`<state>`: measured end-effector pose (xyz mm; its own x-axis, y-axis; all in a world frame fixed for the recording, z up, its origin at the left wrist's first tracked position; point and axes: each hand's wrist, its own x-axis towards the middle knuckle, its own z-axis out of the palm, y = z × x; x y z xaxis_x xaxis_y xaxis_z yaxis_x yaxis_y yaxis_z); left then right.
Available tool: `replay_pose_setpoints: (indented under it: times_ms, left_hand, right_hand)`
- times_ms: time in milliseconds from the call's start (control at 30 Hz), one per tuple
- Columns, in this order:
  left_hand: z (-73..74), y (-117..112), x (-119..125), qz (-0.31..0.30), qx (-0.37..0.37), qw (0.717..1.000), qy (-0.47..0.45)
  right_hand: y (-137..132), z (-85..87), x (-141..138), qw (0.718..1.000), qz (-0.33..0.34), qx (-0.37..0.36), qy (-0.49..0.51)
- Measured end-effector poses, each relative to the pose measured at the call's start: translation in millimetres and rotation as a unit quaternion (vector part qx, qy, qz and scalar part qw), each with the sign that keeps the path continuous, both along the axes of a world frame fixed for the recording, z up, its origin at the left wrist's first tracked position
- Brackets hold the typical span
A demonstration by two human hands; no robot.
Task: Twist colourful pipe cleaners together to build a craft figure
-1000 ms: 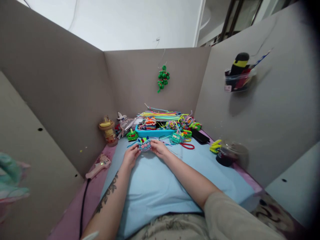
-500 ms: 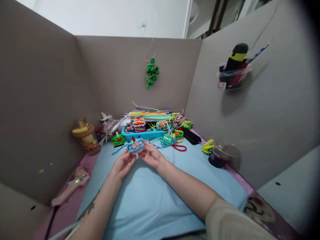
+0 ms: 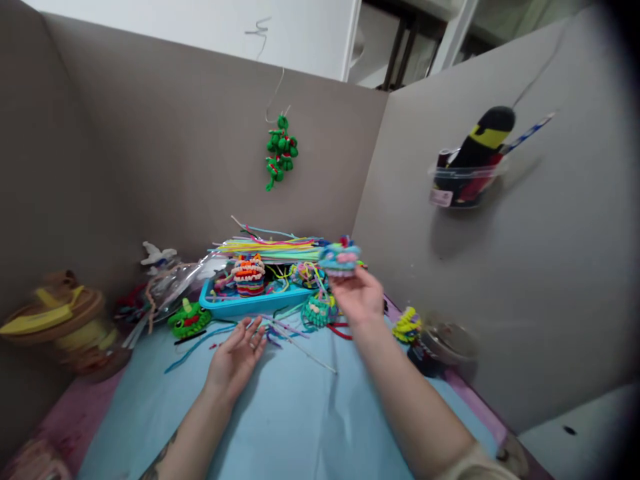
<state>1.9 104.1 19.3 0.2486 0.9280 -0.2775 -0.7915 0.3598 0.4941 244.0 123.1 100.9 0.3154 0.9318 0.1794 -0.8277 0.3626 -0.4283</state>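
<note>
Raised at the right of the bin, a blue pipe-cleaner figure with pink and lilac bumps is gripped in my right hand. It is slightly blurred. My left hand is empty, palm up and fingers apart, just over the blue cloth. Loose pipe cleaners lie beyond its fingertips. Below the raised figure sits a teal figure. A green figure with a red mouth lies left of the bin. Inside the blue bin stands an orange and striped figure.
Bundled pipe cleaners lie across the bin's back. A brown and yellow cup stands left, near a clear plastic bag. At right are a yellow figure and a dark jar. Grey panels enclose the table; a plastic holder hangs right.
My right hand has carried the blue figure up and to the right. My left hand has let go of it and stays lower left. The camera view has shifted too.
</note>
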Motion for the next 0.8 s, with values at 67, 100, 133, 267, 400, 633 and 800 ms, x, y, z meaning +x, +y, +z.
replay_pose_setpoints:
  times_ms: [67,100,133,267,400,633,800]
  left_hand:
    - [-2.3,-1,-4,0.015,-0.007,1.000,-0.017]
    - [-3.2,-1,-5,0.020,-0.012,1.000,-0.022]
    - [-4.0,-2,-6,0.023,-0.017,0.999,-0.023]
    - [-7.1,-5,-6,0.020,-0.034,0.999,-0.007]
    - [-8.7,-6,-7,0.039,-0.044,0.998,0.004]
    - [-8.9,-6,-7,0.046,-0.054,0.997,0.025]
    - [-11.3,-7,-5,0.040,-0.043,0.998,0.031]
  right_hand:
    - [16,7.9,39,0.982,-0.173,0.062,-0.053]
    - [25,6.4,57,0.960,-0.264,0.059,-0.068]
    - [33,1.3,73,0.938,-0.340,0.021,-0.066]
    - [64,-37.6,112,0.930,-0.337,-0.118,-0.086]
    - [89,-69.5,119,0.932,-0.265,-0.194,-0.155]
    - [116,-84.8,122,0.882,-0.211,-0.283,-0.312]
    - [107,-90.3,125,0.820,-0.285,-0.301,-0.396]
